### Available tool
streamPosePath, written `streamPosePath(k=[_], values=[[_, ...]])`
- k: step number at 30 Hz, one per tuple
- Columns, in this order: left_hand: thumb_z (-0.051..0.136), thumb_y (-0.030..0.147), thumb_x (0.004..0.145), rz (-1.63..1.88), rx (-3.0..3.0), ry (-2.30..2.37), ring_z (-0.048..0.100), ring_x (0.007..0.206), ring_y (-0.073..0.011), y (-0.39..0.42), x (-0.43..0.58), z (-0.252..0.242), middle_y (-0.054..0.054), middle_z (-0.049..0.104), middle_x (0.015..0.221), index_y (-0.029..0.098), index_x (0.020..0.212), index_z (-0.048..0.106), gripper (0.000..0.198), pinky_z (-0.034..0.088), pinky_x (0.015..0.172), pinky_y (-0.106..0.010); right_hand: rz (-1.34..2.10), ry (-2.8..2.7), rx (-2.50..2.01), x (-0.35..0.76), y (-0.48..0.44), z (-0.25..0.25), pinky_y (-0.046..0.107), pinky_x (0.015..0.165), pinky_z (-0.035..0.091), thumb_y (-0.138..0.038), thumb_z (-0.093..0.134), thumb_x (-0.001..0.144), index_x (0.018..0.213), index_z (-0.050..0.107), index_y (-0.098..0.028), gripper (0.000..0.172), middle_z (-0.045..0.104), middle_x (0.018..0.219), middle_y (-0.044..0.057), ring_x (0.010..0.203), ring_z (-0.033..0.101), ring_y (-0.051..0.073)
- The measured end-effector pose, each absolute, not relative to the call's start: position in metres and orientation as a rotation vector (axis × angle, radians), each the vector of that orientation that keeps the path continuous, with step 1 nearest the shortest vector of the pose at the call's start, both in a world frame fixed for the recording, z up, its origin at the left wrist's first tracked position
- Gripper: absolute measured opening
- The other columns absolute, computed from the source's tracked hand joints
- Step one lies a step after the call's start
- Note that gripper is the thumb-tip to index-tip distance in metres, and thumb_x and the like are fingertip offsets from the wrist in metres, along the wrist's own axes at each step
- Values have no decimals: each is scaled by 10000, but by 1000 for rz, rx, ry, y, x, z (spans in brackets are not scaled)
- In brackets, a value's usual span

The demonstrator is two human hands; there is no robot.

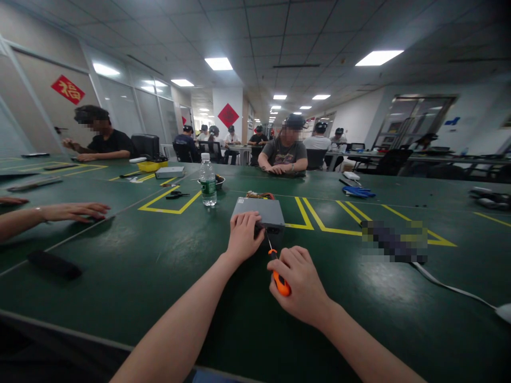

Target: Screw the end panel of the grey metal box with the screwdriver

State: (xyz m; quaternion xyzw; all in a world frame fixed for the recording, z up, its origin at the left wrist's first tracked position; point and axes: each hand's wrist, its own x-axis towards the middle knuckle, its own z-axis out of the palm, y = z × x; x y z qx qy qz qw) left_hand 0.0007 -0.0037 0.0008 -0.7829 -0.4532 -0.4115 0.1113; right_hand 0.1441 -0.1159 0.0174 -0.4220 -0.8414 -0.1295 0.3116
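While working on the grey box—set on the green table, near the clear bottle—press down with the left hand, bent over its near left corner; cannot tell how tightly. With the right hand curled snug around the orange screwdriver, aim straight at the box's front side. Best to push gently and turn slowly, to avoid slipping.

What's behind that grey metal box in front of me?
Behind the grey metal box, a bundle of coloured wires shows above its far edge. The box hides their lower part; I can't see where they lead.
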Motion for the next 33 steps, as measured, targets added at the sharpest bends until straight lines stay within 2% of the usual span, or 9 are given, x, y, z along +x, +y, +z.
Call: streamPosePath(k=[5,11,33], values=[[555,263,772,-1210,-2303,-1309,454,1121,-209,-3,0,0,-31,561,1184,228,1009,502,246,275,974,-387,-391,-2208,-1063,148,-115,22,354,767,342,-268,480,815,854,590,-177,147,525,750,37,716,464,168],[537,268,785,-1196,-2314,-1313,458,1117,-206,-3,-1,1,-30,565,1179,229,1008,499,230,275,971,-388,-485,-2055,-977,172,-113,26,349,753,362,-197,494,761,717,562,-175,84,529,645,10,624,458,143],[540,270,783,-1197,-2313,-1328,464,1113,-213,-4,-1,2,-35,566,1180,231,1013,509,235,279,972,-395,-526,-2005,-1001,179,-110,28,346,740,375,-200,513,759,761,580,-174,72,557,671,17,641,494,150]])
